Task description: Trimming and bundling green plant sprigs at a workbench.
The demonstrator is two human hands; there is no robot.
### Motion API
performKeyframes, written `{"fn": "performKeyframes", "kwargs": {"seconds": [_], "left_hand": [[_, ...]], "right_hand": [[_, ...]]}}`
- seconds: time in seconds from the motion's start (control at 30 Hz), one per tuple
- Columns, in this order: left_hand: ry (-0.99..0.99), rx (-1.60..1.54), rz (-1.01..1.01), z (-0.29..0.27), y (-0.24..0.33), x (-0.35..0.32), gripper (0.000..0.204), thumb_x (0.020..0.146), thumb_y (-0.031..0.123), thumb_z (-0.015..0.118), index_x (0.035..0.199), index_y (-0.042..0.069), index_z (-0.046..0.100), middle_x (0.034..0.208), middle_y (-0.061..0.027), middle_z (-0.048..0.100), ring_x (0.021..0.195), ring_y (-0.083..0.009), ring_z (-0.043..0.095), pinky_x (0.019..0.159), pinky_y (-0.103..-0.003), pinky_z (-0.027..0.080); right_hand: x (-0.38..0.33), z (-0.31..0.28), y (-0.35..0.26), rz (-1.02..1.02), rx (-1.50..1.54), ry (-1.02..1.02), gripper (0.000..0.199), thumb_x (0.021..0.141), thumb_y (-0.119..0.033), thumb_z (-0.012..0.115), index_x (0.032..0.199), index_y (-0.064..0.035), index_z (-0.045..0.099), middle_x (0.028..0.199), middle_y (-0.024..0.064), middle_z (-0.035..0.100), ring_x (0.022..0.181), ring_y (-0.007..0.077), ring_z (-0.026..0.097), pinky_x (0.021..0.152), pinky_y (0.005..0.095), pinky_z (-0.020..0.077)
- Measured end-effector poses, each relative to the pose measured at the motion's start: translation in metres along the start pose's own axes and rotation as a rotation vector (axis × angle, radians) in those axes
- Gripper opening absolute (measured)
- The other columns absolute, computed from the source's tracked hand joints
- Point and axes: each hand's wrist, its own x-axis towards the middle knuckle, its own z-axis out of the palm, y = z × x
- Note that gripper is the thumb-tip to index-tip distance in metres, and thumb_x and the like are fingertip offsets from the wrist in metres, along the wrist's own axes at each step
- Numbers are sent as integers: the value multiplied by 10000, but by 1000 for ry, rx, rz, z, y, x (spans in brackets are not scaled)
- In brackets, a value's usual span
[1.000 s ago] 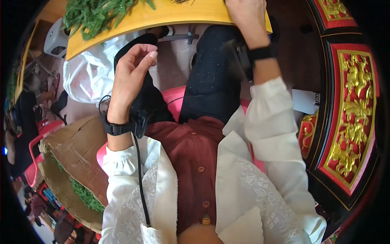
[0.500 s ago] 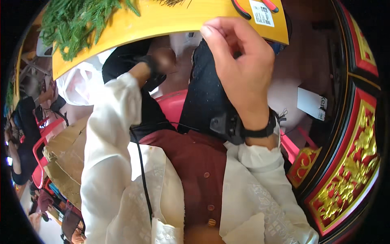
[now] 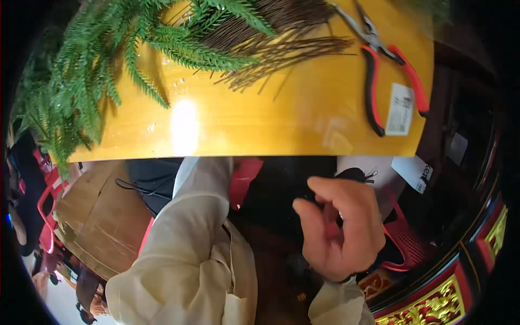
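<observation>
My left sleeve (image 3: 200, 211) reaches forward beneath the yellow tabletop (image 3: 260, 130), whose edge hides my left hand. My right hand (image 3: 346, 227) hovers over my lap, just short of that edge. Its fingers curl loosely, thumb and forefinger apart, and nothing shows between them. Above it on the tabletop lie long-nose pliers (image 3: 374, 40) with red and black handles, jaws pointing away. A white printed label (image 3: 400, 108) sits between the handles. Left of the pliers spreads a bundle of thin brown stems or wires (image 3: 287, 59). Green artificial-looking fir sprigs (image 3: 92, 81) cover the tabletop's left side.
A brown cardboard box (image 3: 97, 216) stands at the left below the table. Red plastic chairs show at the left and at the right (image 3: 403, 244). A white printed card or box (image 3: 413, 172) lies lower right. Carved red-and-gold panels (image 3: 433, 303) line the right edge.
The view has shifted, showing more tabletop, the whole pliers and the brown bundle. My left hand has gone under the table edge. My right thumb and forefinger, together before, are now apart.
</observation>
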Motion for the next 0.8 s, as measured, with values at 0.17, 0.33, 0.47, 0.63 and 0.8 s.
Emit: {"fn": "performKeyframes", "kwargs": {"seconds": [0.17, 0.33, 0.47, 0.63, 0.8], "left_hand": [[41, -8, -54, 32, -3, -22, 165, 819, 113, 583, 927, 0, 635, 811, -142, 655, 694, -253, 623, 609, -313, 497], [74, 10, -61, 54, 19, -36, 163, 817, 120, 582, 922, 7, 636, 802, -140, 655, 688, -259, 621, 610, -318, 497], [129, 59, -54, 59, 39, -47, 162, 816, 125, 581, 918, 13, 637, 795, -138, 654, 683, -264, 620, 610, -321, 497], [223, 167, -7, 48, 79, -59, 160, 815, 132, 579, 913, 21, 637, 786, -136, 654, 678, -270, 619, 610, -326, 497], [343, 314, 107, 25, 130, -67, 158, 813, 139, 578, 908, 28, 638, 777, -134, 653, 672, -276, 617, 610, -330, 496]], "right_hand": [[-5, -4, -3, -32, -97, -180, 366, 695, -143, 809, 968, 9, 619, 836, 100, 671, 604, 207, 578, 463, 254, 432], [-2, 0, 0, -71, -145, -212, 384, 703, -190, 810, 969, 12, 621, 842, 101, 672, 609, 217, 586, 473, 277, 449], [-5, 4, -2, -47, -140, -229, 397, 698, -198, 810, 986, 5, 627, 845, 99, 667, 625, 226, 593, 507, 301, 470], [-2, 10, -7, -72, -159, -211, 352, 700, -144, 784, 985, -10, 627, 817, 103, 640, 658, 248, 594, 558, 324, 474], [-10, 17, -6, -132, -173, -132, 273, 731, -113, 731, 959, -33, 603, 757, 103, 572, 659, 292, 578, 583, 355, 458]]}}
